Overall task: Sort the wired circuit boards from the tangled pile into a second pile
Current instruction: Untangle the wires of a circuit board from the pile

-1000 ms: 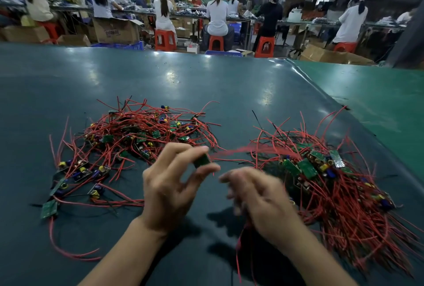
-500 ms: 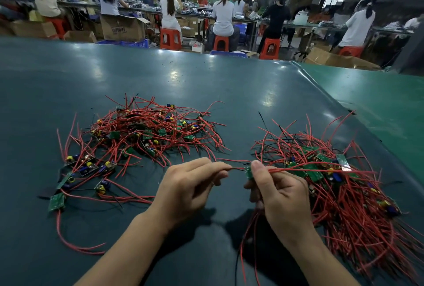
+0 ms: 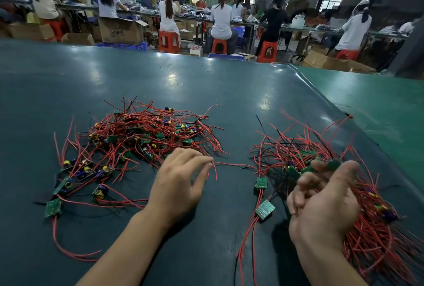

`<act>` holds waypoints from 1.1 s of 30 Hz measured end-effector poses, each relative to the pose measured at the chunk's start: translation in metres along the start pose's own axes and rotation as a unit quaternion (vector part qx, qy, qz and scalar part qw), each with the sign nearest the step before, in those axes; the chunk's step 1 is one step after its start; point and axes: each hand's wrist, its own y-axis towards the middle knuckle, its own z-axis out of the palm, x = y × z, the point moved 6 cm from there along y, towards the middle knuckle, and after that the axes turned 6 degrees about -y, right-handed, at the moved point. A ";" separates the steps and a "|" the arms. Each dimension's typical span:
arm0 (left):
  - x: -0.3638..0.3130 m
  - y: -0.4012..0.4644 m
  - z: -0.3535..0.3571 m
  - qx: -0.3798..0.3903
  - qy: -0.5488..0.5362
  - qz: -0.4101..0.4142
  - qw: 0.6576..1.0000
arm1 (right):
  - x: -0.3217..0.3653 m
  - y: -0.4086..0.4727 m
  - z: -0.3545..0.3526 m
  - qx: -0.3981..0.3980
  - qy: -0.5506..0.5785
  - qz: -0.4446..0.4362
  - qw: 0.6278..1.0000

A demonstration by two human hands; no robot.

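Bare tabletop (image 3: 160, 74) beyond both piles (image 3: 146, 134)

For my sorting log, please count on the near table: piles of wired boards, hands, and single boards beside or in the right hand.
Piles: 2, left pile, right pile
Hands: 2, left hand, right hand
Single boards on the table beside the right hand: 2
Board pinched in the right hand: 1
Total: 7
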 end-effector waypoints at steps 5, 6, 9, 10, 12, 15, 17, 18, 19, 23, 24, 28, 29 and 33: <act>0.000 -0.005 0.034 0.167 0.086 -0.033 0.982 | -0.030 -0.005 0.007 0.033 -0.035 0.118 0.992; 0.006 -0.006 0.038 0.181 0.089 -0.057 0.978 | -0.032 -0.005 0.007 0.029 -0.019 0.126 0.991; 0.012 -0.009 0.043 0.198 0.073 -0.074 0.975 | -0.028 -0.001 0.001 -0.002 0.023 0.112 0.993; 0.012 -0.009 0.043 0.195 0.069 -0.073 0.976 | -0.027 0.001 -0.001 -0.007 0.030 0.109 0.994; 0.009 -0.007 0.039 0.182 0.052 -0.064 0.980 | -0.029 0.003 -0.002 -0.001 0.042 0.129 0.991; 0.004 -0.008 0.036 0.177 0.036 -0.047 0.982 | -0.034 -0.001 0.002 0.031 0.024 0.175 0.984; 0.005 -0.008 0.035 0.177 0.061 -0.049 0.981 | -0.036 -0.005 0.007 0.056 -0.008 0.168 0.984; 0.005 -0.008 0.032 0.167 0.082 -0.056 0.981 | -0.035 -0.006 0.010 0.069 -0.024 0.150 0.986; 0.006 -0.006 0.027 0.153 0.107 -0.067 0.980 | -0.034 -0.007 0.012 0.080 -0.039 0.128 0.988; 0.013 -0.003 -0.001 0.065 0.203 -0.130 0.968 | -0.029 -0.012 0.021 0.143 -0.101 0.046 0.984; 0.014 -0.003 -0.009 0.039 0.224 -0.140 0.964 | -0.028 -0.014 0.023 0.157 -0.111 0.034 0.981; 0.016 -0.002 -0.033 -0.022 0.307 -0.197 0.931 | -0.026 -0.021 0.027 0.196 -0.167 -0.021 0.966; 0.021 -0.003 -0.040 -0.031 0.324 -0.232 0.917 | -0.026 -0.021 0.028 0.203 -0.184 -0.035 0.961; 0.060 -0.021 -0.061 0.029 0.293 -0.474 0.830 | -0.026 -0.021 0.028 0.219 -0.216 -0.061 0.949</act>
